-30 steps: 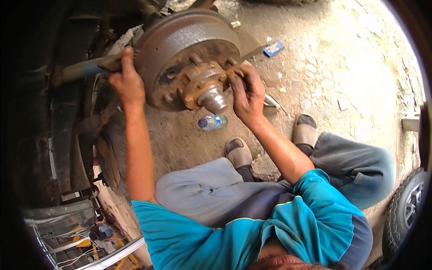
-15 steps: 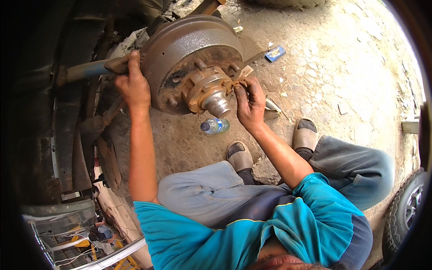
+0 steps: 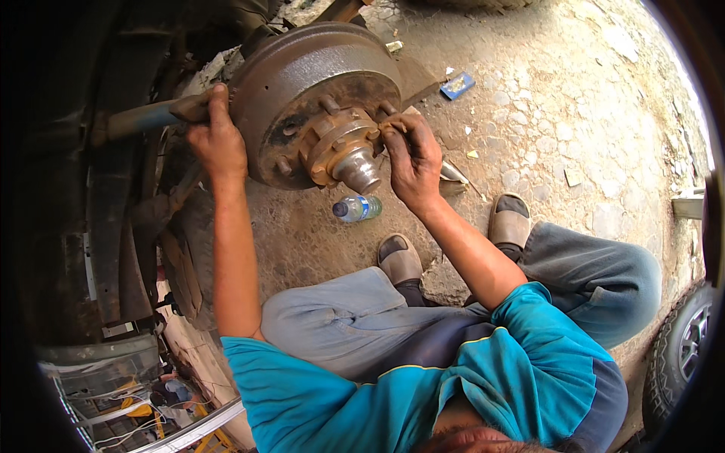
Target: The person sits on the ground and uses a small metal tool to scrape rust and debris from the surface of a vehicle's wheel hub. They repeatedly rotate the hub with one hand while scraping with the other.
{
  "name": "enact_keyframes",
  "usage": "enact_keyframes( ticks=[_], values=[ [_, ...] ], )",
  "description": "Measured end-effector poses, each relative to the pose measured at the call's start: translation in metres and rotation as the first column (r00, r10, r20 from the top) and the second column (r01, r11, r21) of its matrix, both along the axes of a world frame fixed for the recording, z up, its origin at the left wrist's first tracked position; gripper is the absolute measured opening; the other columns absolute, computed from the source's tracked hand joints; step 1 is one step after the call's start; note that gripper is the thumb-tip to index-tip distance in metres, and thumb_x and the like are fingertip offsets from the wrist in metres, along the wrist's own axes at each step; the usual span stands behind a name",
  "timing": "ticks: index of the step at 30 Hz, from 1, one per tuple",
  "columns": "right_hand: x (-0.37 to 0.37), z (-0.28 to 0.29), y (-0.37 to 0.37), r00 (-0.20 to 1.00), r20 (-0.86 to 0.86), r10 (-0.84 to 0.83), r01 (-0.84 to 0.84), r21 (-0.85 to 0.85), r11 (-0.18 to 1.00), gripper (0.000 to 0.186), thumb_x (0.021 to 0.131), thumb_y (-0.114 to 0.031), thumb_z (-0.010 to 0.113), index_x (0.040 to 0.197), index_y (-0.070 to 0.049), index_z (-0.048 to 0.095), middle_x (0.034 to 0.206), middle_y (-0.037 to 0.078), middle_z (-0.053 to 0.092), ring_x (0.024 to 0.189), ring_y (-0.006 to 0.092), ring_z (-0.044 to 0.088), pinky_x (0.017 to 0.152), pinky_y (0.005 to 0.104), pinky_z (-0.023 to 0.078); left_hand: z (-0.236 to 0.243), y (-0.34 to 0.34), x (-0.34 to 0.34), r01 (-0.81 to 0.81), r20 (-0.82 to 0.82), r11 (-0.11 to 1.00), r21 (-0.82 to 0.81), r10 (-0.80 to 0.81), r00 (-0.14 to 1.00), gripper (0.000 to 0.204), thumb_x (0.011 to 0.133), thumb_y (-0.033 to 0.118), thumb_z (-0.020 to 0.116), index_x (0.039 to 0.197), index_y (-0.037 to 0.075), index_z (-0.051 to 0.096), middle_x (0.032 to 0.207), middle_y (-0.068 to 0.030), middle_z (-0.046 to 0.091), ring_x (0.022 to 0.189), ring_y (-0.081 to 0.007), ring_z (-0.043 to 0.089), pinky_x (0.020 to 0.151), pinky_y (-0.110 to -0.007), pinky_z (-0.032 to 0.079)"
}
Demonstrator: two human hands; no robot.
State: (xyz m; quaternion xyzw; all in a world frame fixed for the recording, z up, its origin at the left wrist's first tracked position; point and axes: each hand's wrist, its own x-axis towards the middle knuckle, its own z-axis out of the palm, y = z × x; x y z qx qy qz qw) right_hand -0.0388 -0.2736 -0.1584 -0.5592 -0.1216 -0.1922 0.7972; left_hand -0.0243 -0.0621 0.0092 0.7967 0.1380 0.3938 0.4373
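- Rusty brake drum [image 3: 302, 83] upper centre of frame, hub [image 3: 343, 147] with studs facing the camera.
- Left hand [image 3: 217, 140] upper left, fingers curled over the drum's left rim, gripping it next to a grey-blue bar [image 3: 143, 117].
- Right hand [image 3: 411, 155] centre, fingers pinched together at the hub's right edge; what they pinch is too small to tell.
- Plastic water bottle [image 3: 356, 208] lies on the ground just below the hub.
- Small blue box [image 3: 457, 84] upper right on the stony ground [image 3: 574, 113].
- Tyre [image 3: 683, 355] at lower right edge.
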Motion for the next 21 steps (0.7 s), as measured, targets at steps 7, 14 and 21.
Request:
enact_keyframes(
  ticks=[7,14,21],
  values=[
    [0.001,0.006,0.001,1.0,-0.006,0.0,0.0,-0.004,1.0,0.014,0.093,0.003,0.067,0.107,0.001,0.067,0.1,0.014,0.066,0.08,0.024,0.068,0.069,0.0341,0.054,0.006,-0.003,0.001,0.035,0.013,0.999,-0.021,-0.035,0.999,0.041,0.098,0.028,0.072,0.107,-0.012,0.073,0.105,-0.0127,0.075,0.097,-0.0159,0.066,0.089,-0.033,0.051],
    [-0.001,-0.001,0.002,0.999,0.005,0.044,-0.044,0.07,0.997,0.009,0.099,0.002,0.062,0.107,0.002,0.065,0.098,0.012,0.065,0.079,0.0178,0.068,0.068,0.0307,0.055,0.007,-0.001,0.005,-0.008,0.023,0.997,0.072,0.007,1.0,0.039,0.098,0.027,0.072,0.105,-0.011,0.074,0.102,-0.0104,0.075,0.094,-0.015,0.067,0.087,-0.032,0.052],
    [0.002,-0.011,0.002,0.999,0.039,-0.02,0.021,-0.005,1.0,0.01,0.099,0.002,0.062,0.108,0.002,0.065,0.094,0.011,0.064,0.078,0.0156,0.067,0.064,0.029,0.053,0.004,-0.001,0.003,0.01,0.044,0.992,0.128,-0.016,0.999,0.038,0.098,0.027,0.072,0.105,-0.011,0.074,0.102,-0.0098,0.075,0.094,-0.0141,0.065,0.086,-0.032,0.051]
  ],
)
